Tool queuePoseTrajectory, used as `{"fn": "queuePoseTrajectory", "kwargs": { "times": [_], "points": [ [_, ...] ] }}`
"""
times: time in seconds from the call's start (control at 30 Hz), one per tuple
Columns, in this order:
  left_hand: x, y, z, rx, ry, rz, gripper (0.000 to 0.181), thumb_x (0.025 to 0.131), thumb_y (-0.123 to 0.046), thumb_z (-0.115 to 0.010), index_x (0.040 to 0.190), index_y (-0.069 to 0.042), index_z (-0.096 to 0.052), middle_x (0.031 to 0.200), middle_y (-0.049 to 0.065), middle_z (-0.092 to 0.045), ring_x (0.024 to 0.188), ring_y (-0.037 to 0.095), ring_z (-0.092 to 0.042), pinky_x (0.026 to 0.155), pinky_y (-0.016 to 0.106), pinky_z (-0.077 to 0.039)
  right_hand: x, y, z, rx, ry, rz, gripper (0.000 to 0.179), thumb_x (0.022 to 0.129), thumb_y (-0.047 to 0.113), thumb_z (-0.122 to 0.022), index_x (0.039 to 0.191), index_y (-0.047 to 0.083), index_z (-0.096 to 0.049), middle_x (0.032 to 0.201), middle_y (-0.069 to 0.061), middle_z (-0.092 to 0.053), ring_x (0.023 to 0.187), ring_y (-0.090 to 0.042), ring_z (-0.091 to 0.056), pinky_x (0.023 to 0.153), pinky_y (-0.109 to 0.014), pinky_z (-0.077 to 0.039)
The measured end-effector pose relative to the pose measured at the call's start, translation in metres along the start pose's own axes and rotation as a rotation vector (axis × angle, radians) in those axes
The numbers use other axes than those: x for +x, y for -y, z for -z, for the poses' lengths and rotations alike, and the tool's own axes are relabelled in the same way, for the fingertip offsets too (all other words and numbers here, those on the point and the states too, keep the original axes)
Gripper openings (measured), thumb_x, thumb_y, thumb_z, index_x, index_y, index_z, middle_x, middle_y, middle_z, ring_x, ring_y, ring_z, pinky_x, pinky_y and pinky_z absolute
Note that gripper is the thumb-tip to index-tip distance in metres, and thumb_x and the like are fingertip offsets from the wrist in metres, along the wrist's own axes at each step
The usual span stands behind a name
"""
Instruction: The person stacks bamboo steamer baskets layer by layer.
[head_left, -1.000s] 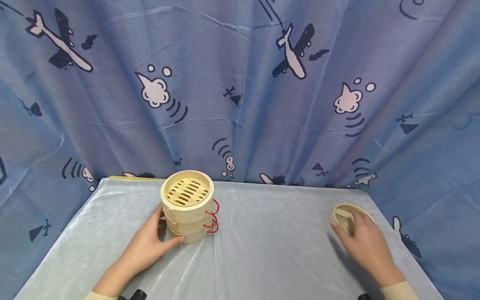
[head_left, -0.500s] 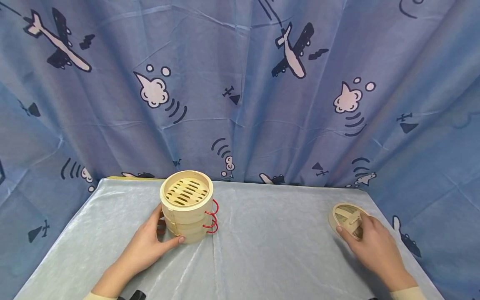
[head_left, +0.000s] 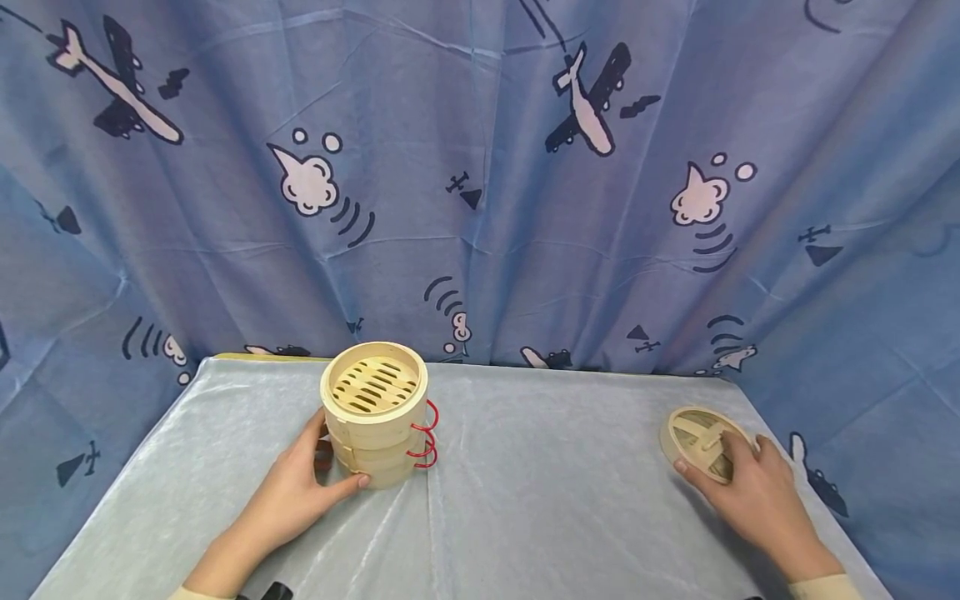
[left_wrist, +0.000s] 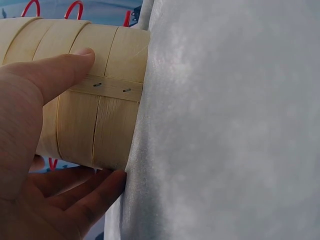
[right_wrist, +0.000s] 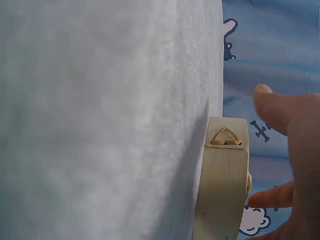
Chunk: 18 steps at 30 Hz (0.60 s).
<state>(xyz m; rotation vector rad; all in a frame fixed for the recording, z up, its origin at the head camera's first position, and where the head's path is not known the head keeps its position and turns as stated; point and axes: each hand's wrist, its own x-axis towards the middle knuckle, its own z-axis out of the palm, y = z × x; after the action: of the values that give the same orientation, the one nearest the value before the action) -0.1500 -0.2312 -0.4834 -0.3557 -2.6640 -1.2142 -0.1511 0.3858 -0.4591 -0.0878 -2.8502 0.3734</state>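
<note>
A stack of bamboo steamer baskets (head_left: 378,425) stands upright on the left side of the table, its slatted top uncovered. Red loops stick out from its right side. My left hand (head_left: 296,483) holds the stack low down, thumb (left_wrist: 82,60) across the front wall and fingers curving behind it. At the far right, a round bamboo steamer lid (head_left: 686,429) lies flat on the cloth with its strap handle up. Over the lid's near right edge hovers my right hand (head_left: 768,504); in the right wrist view its spread thumb and fingers stand off the lid (right_wrist: 222,185).
A pale grey cloth (head_left: 540,483) covers the table, stretching between the steamer stack and the lid. Blue curtains (head_left: 480,167) printed with airplanes hang behind and along both sides. The lid sits near the table's right edge.
My right hand has drawn back to the right and toward me off the lid, uncovering more of its top and handle. My left hand and the stack have stayed in place.
</note>
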Motion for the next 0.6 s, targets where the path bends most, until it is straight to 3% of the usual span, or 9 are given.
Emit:
{"fn": "queuePoseTrajectory", "kwargs": {
  "times": [0.17,0.6],
  "points": [
    [-0.0002,-0.0003,0.0004,0.002,-0.003,0.001,0.115,0.084,-0.046,-0.097,0.17,-0.009,-0.03,0.138,0.016,-0.065,0.111,0.025,-0.071,0.094,0.05,-0.061,0.0024,-0.0024,0.0001,-0.006,0.045,-0.013,0.099,0.092,0.065,-0.08,0.143,-0.015,-0.05,0.121,-0.053,-0.048,0.108,-0.07,-0.053,0.077,-0.075,-0.046],
    [-0.0003,0.0007,-0.0003,-0.003,-0.008,-0.006,0.115,0.083,-0.045,-0.097,0.17,-0.009,-0.031,0.141,0.018,-0.065,0.112,0.026,-0.071,0.095,0.051,-0.061,0.0094,-0.0077,0.0004,0.021,0.186,-0.065,0.114,0.094,0.072,-0.073,0.155,-0.016,-0.032,0.127,-0.055,-0.041,0.108,-0.074,-0.053,0.078,-0.077,-0.05]
  ]
}}
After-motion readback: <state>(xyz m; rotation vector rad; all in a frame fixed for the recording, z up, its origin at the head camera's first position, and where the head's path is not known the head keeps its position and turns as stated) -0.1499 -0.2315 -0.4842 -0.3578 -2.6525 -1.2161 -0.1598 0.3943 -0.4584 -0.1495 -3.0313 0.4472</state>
